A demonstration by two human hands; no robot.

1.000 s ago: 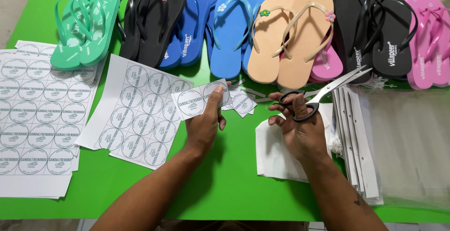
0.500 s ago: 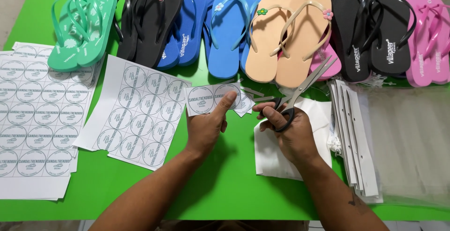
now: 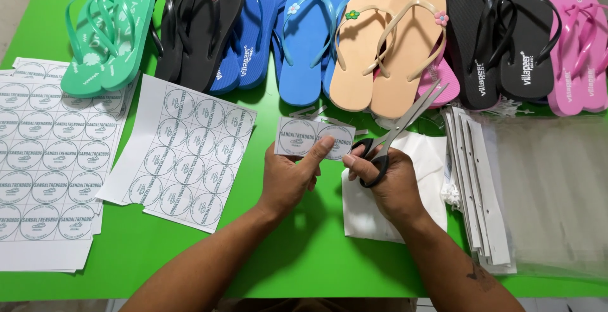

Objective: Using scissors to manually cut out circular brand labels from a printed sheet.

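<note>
My left hand pinches a small paper strip printed with two round labels, held just above the green table. My right hand grips black-handled scissors; their blades point up and to the right, away from the strip, and look almost shut. The scissor handles sit close to the strip's right end. A partly cut label sheet lies left of my left hand.
A stack of full label sheets lies at the left edge. Flip-flops line the far side: green, black, blue, tan, black, pink. White paper and clear plastic bags lie on the right.
The strip has gone from a longer piece to a two-label strip held nearer the table's middle. The scissors swung from lying nearly flat to pointing up-right, blades closing.
</note>
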